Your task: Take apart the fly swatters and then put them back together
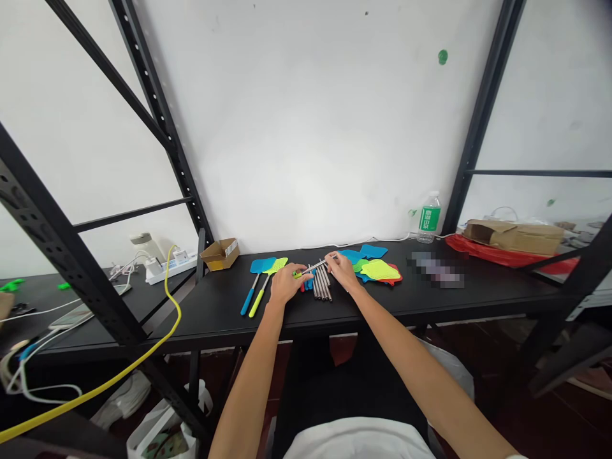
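My left hand (285, 284) is closed on the green grip end of a thin metal rod (315, 266). My right hand (341, 268) pinches the rod's other end, so both hands hold it just above the black table (215, 312). Beneath the hands lies a bundle of several metal rods (323, 285) with coloured grips. To the right is a pile of loose fly swatter heads (377, 268) in blue, green and red. To the left lie two whole fly swatters (262, 285), one blue and one yellow-green.
A small open cardboard box (220, 254) sits at the back left. A water bottle (429, 218) stands by the wall at right. A black rack frame (162, 127) flanks the table. A power strip (171, 266) and yellow cable (169, 294) lie left; a cardboard box on red cloth (514, 236) right.
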The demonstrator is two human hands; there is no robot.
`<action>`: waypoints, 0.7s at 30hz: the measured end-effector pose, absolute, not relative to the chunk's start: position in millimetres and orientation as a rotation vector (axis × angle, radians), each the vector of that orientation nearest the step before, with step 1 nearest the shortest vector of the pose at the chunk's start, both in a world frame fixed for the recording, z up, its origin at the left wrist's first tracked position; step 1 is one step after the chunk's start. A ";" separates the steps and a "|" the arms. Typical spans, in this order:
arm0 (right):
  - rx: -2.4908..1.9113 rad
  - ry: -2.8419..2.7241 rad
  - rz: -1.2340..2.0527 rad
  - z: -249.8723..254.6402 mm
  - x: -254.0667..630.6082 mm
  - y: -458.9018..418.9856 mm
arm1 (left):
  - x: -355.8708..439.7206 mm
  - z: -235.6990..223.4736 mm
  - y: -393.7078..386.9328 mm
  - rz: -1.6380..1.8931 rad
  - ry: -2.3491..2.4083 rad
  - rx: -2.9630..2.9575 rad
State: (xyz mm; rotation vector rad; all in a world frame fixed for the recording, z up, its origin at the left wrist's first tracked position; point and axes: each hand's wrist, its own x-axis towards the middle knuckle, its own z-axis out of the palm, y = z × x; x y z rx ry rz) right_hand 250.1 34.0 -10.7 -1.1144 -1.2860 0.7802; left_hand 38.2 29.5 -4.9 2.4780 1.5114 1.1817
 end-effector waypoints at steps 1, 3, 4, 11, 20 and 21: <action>-1.098 -1.338 0.739 -11.1 249.7 33.5 | 38.3 -4.8 29.4 1.178 1.517 2.475; -1.067 -1.439 0.650 -12.5 249.4 33.2 | 38.5 -4.4 29.0 1.176 1.528 2.476; -1.058 -1.475 0.617 -13.3 249.6 33.5 | 38.5 -4.1 28.7 1.179 1.529 2.480; -1.050 -1.635 0.480 -18.0 251.8 37.1 | 38.4 -3.5 26.7 1.190 1.433 2.517; -1.131 -1.692 0.345 -16.2 250.5 35.8 | 41.0 -3.0 28.1 1.225 1.412 2.513; -1.153 -1.684 0.326 -15.3 251.1 35.1 | 41.6 -2.7 27.8 1.239 1.418 2.504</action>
